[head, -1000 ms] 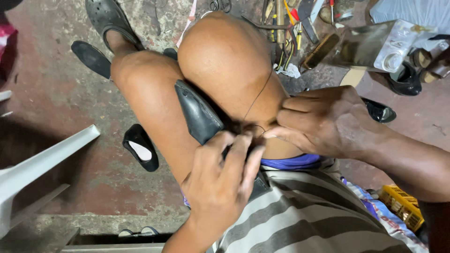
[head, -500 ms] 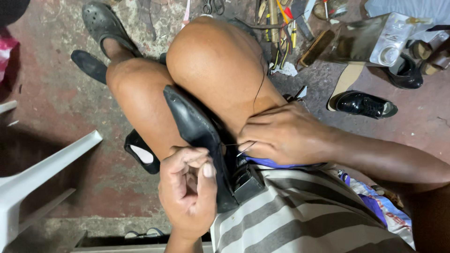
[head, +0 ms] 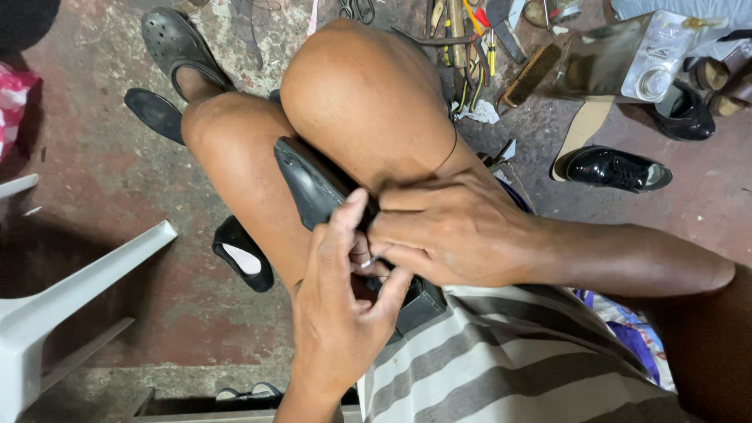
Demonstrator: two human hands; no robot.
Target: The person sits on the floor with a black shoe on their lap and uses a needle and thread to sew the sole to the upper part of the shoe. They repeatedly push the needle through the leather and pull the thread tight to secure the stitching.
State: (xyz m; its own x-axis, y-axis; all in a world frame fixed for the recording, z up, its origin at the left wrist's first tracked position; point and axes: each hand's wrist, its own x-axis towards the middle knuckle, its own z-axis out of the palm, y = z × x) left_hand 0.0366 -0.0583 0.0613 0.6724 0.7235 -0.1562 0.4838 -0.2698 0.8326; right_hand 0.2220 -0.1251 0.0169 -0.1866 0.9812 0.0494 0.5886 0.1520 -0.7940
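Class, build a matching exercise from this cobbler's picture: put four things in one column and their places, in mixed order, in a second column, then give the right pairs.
Things:
1. black shoe being worked on
2. glossy black shoe
3. white plastic chair
4. hand tools

Places:
A. far left edge of the view
B. on the floor at top centre, past the knees
C. clamped between the knees
D. alone on the floor at right

Pairs: 1-C, 2-D, 3-A, 4-B
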